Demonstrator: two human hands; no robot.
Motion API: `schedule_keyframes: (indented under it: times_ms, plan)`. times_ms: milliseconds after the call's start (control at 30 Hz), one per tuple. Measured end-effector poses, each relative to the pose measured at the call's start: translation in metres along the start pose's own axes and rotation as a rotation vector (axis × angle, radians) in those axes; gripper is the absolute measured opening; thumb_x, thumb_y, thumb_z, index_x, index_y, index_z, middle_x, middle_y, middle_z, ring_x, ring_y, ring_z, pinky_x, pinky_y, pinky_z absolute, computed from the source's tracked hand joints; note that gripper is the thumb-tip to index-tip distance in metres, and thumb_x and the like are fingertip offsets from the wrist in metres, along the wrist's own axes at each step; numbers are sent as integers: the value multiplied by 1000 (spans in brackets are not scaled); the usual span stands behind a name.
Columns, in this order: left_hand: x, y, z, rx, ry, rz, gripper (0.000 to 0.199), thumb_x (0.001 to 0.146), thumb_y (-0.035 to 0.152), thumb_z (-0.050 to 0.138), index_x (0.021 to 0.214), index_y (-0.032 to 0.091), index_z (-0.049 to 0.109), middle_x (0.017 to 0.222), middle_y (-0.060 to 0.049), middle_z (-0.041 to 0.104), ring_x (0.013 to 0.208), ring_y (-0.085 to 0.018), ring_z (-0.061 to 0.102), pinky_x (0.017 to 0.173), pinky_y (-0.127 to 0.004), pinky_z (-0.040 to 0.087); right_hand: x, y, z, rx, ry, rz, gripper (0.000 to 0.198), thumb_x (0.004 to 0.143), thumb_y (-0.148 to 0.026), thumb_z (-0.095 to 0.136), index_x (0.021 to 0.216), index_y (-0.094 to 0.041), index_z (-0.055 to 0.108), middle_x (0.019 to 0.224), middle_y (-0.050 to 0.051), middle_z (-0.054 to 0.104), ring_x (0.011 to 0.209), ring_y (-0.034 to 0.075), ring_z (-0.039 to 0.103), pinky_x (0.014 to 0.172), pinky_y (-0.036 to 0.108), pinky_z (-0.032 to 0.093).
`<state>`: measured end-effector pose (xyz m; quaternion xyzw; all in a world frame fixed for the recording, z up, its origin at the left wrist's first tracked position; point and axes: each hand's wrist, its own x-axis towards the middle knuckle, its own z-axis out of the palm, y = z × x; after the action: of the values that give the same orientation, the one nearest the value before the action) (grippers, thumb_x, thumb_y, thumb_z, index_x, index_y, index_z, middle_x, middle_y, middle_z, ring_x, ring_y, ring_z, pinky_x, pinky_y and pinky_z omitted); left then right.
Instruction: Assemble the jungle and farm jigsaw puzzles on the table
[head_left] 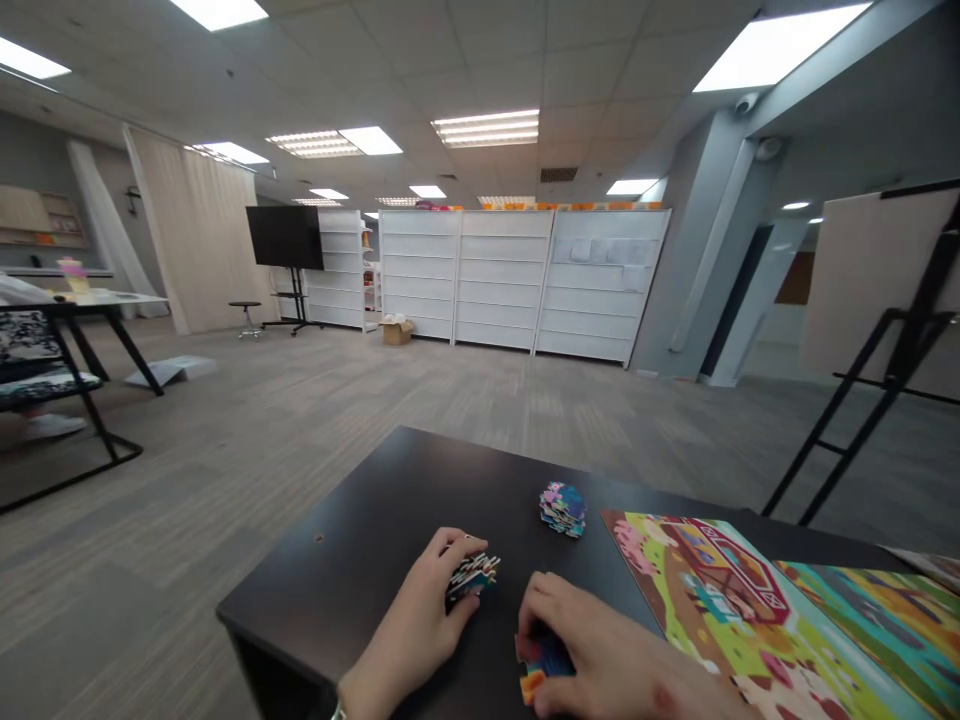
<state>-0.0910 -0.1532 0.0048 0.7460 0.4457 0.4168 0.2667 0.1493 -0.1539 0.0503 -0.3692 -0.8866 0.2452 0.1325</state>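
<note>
My left hand (435, 605) is closed around a stack of stickers (474, 576), thin colourful pieces whose edges fan out between thumb and fingers. Lower right of it, my right hand (581, 650) curls over another bunch of colourful pieces (541, 660), blue and orange where they show; the hand hides most of them. Beyond both hands a third pile of colourful cut-out pieces (562, 508) rests on the black table (375, 500). To the right of my right hand lies a farm picture board (720, 600) with a red barn.
A second picture board (877, 610) lies at the table's right. Beyond the table stand white shelves (495, 280), a TV on a stand (285, 238) and a cardboard box (396, 330). An easel (885, 370) is at right; a person sits in a chair (52, 370) at left.
</note>
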Motion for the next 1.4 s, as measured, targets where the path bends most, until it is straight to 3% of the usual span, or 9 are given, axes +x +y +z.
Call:
schedule_keyframes:
  times_ms: [100,233,333,500,633,767,967,1200,1400]
  plan:
    - [1,8,3,-29,-12,4,54,79,2,54,126,27,60,125,-7,56,116,-23,58,107,-35,44,8,9,10,159,86,-4,20,76,-20,79,87,-23,62,91,-4,67,81,14,61,72,23,46]
    - [1,19,5,-82,-161,18,77,66,-1,57,137,28,53,134,-6,51,123,-24,54,114,-36,39,19,24,28,221,385,-31,7,83,-20,70,86,-20,64,88,0,64,79,16,60,73,27,49]
    - [4,22,11,-100,-273,22,95,62,-1,60,148,31,40,140,-5,46,129,-25,49,118,-38,34,22,30,36,207,500,37,49,76,-20,75,122,-20,57,119,8,61,98,22,61,81,33,54]
    - [12,14,37,-95,-259,12,129,55,11,83,159,26,9,153,-14,24,144,-34,28,122,-49,25,18,27,38,201,257,-45,81,81,-15,63,154,-19,29,153,15,40,144,28,37,120,49,32]
    - [14,9,48,-26,-224,-7,132,53,13,84,159,25,5,151,-16,24,144,-38,25,121,-57,19,16,27,39,282,225,-94,99,74,-3,51,160,-19,5,163,15,24,153,25,21,125,53,17]
    - [14,9,48,-58,-171,26,121,59,7,70,158,22,1,154,-16,17,145,-34,25,123,-50,21,17,33,42,330,242,-121,107,66,3,44,161,-21,2,166,13,20,153,24,21,124,55,15]
    - [24,10,59,-87,-200,89,114,56,-1,55,157,17,4,157,-16,16,148,-34,19,125,-49,13,19,44,42,287,257,-133,99,69,1,48,161,-20,14,163,15,28,151,27,26,123,52,23]
    - [35,15,56,-259,-61,-135,79,69,0,48,144,20,36,121,-7,56,110,-20,59,103,-34,45,25,47,35,638,432,-14,66,74,-17,68,137,-23,48,128,9,64,114,25,67,102,42,52]
    - [29,11,66,50,-106,-7,99,56,1,59,149,25,36,158,-12,24,149,-34,19,122,-48,19,35,52,36,679,559,81,30,84,-41,67,106,-22,61,103,5,72,97,25,70,85,37,57]
